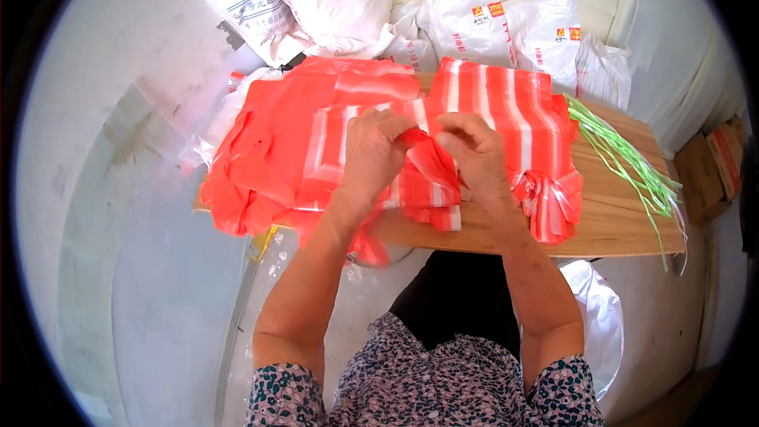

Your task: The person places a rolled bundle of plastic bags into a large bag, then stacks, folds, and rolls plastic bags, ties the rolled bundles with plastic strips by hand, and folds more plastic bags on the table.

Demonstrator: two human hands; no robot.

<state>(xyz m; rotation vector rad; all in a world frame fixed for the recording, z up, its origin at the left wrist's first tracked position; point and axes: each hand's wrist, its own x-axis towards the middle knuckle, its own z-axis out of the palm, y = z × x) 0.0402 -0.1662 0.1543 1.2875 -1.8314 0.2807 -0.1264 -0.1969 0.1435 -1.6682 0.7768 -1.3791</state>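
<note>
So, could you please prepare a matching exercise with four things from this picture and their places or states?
1. left hand
2. green strands
3. cardboard boxes
4. wooden table

A. off to the table's right
B. holding red plastic
C. underneath the strands
D. lying on the table's right part

Pairs: 1-B; 2-D; 3-A; 4-C

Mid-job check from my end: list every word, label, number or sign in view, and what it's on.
I won't copy wording or numbers, only place them:
Upper-left white sack: several lines of blue print.
Upper-middle white sack: red-and-orange label, red characters below.
White sack right of it: similar label, red characters below.
Yellow strip left of the table: any marks too small to read.
</note>
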